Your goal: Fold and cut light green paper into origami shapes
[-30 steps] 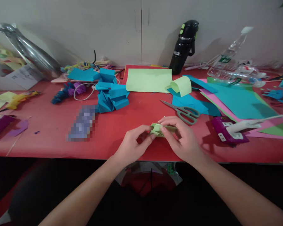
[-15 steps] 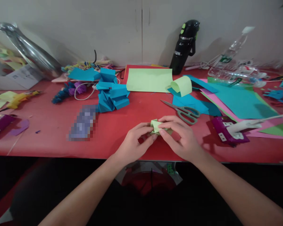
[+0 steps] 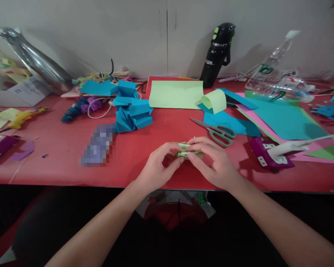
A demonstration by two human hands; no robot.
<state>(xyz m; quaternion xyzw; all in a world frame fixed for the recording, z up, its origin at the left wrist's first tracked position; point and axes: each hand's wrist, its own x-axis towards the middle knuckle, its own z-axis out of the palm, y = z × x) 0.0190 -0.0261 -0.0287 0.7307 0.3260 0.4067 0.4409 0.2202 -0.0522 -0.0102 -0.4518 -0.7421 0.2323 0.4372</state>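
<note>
A small piece of folded light green paper (image 3: 184,147) is pinched between both hands just above the red table (image 3: 128,163), near its front edge. My left hand (image 3: 158,165) grips its left side with thumb and fingertips. From the right, my right hand (image 3: 213,161) closes on it too, the fingers hiding much of the paper. Scissors (image 3: 221,135) with grey handles lie just beyond my right hand, blades toward the far left. A light green sheet (image 3: 176,94) and a curled light green piece (image 3: 215,101) lie farther back.
Folded blue paper (image 3: 133,113) stands left of centre beside a blurred-out flat object (image 3: 98,144). A purple power strip (image 3: 269,154) with a white plug sits right. Behind are a black bottle (image 3: 215,59), clear plastic bottles (image 3: 267,70), stacked coloured sheets (image 3: 292,118) and a leaning silver object (image 3: 41,59).
The upright part of the light green paper has been folded down flatter between my fingers. My left fingers have risen and arched slightly, while my right hand has barely moved.
</note>
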